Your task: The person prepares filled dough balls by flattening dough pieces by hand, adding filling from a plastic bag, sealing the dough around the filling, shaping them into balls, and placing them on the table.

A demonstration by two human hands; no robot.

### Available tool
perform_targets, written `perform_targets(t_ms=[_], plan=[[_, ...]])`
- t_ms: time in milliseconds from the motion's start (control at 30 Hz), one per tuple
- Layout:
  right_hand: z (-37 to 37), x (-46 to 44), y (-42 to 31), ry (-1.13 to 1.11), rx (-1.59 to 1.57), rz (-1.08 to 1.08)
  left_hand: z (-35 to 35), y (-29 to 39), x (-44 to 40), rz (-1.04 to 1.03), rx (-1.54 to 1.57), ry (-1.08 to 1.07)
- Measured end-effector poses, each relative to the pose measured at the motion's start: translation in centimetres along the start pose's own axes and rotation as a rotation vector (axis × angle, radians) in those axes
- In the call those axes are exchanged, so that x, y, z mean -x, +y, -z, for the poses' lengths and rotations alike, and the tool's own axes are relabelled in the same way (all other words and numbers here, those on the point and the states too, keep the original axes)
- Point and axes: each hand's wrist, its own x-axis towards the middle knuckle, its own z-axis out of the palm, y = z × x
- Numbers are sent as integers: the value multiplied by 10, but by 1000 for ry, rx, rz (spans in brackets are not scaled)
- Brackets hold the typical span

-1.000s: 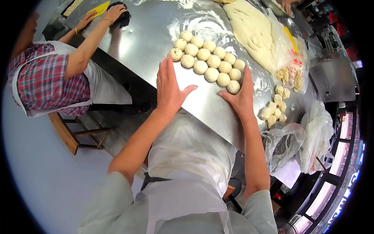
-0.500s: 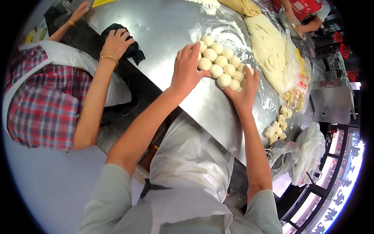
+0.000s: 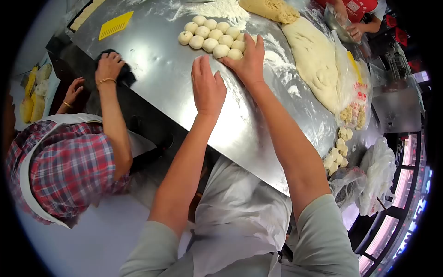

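A cluster of round white dough balls [image 3: 215, 34] sits in tight rows on the steel table. My right hand [image 3: 248, 62] is against its right end, thumb along the near edge and fingers stretched up beside the end balls. The hand is spread and touches the balls without closing round them. Just short of the cluster's near side, my left hand [image 3: 207, 87] hovers or rests over bare metal; which one I cannot tell. Its fingers are extended, the thumb stands apart, and nothing is in it.
A large slab of dough [image 3: 314, 62] lies right, below a yellower dough mass [image 3: 272, 10]. Loose flour [image 3: 221, 11], a yellow scraper [image 3: 115, 25], dough pieces [image 3: 336, 159] and plastic bags [image 3: 376, 175] are around. At left, a co-worker's hand [image 3: 109, 69] presses a black cloth [image 3: 125, 76].
The dough balls have moved left and away across the table. My left hand has come off them; my right hand has shifted left with them. The co-worker's other hand has left the table.
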Motion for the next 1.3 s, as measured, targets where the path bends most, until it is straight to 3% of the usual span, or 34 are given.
perform_targets(t_ms=[167,267,400,533,633,767,800,867,967,1067,1167,1267,1300], plan=[[29,7,10,-91,-73,49,-12,-12,-2,-97,29,113],[68,41,11,-39,-138,56,0,-11,1,-4,96,51],[154,94,48,128,-62,34,-2,-6,0,-53,117,39],[278,144,141,337,165,-90,2,-8,3,-96,165,-17],[357,174,214,430,470,-493,8,6,8,-184,179,-35],[373,183,251,5,691,-942,7,9,11,-388,130,-94],[364,184,256,51,550,-1007,5,12,14,-409,121,-114],[343,189,241,17,321,-971,4,7,12,-457,123,-145],[333,191,162,-196,494,-682,4,8,14,-471,109,-178],[377,194,174,-36,136,-636,3,9,21,-481,95,-194],[427,203,204,-54,523,-564,10,21,38,-543,85,-184],[435,213,218,-395,717,-827,18,48,80,-560,124,-254],[432,214,212,-403,705,-797,19,58,98,-550,172,-290]])
